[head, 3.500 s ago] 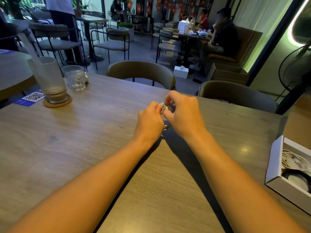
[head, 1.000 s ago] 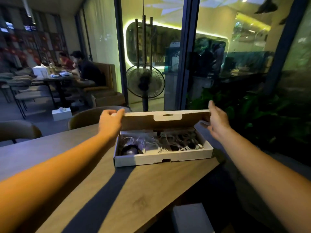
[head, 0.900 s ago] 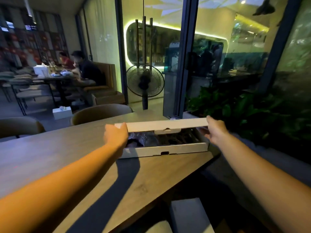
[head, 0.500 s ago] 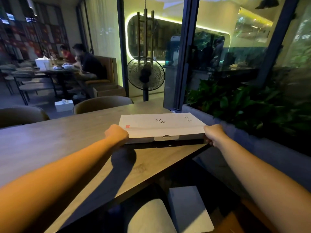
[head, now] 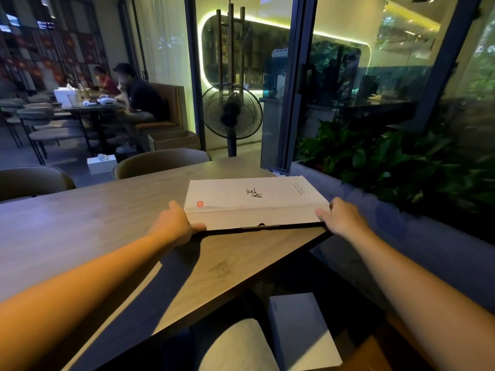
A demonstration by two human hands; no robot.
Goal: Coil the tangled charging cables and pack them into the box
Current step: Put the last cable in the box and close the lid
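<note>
A flat white cardboard box [head: 251,202] with dark lettering and a small red stamp lies at the right corner of the wooden table [head: 107,231]. Its lid is down and the front tab sits in its slot. The cables are hidden inside. My left hand [head: 175,223] grips the box's near left corner, thumb along the front edge. My right hand [head: 341,216] holds the near right corner, right at the table's edge.
A standing fan [head: 232,113] is behind the table. Two padded chairs [head: 160,162] stand along the far side. A planter with green leaves [head: 388,162] runs along the right. People sit at a table [head: 91,108] at the back left. A white box [head: 302,330] lies below the table.
The lid has come down from upright over the cables and now lies flat and shut. Both hands moved from the lid's top corners to the box's near corners.
</note>
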